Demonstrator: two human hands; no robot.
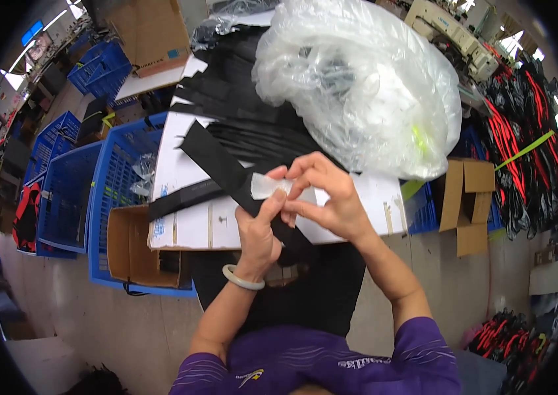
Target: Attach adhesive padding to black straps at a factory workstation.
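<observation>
My left hand (259, 234) is closed around a wide black strap (216, 158), whose free end reaches up and left over the white tabletop (193, 234). A small whitish, translucent piece (262, 186) lies across the strap, under my left thumb. My right hand (328, 194) meets the left one there, its thumb and fingers pinching at the piece's right side. What exactly lies between those fingertips is partly hidden. Another black strap (187, 199) lies flat to the left, and a stack of black straps (246, 85) covers the table's far part.
A large clear plastic bag (364, 85) bulges over the table's far right. Blue crates (98, 230) stand at the left, one with an open cardboard box (137, 250). Another open carton (467, 197) and hanging black-and-red goods (523, 145) are at the right. A sewing machine (453, 36) stands behind.
</observation>
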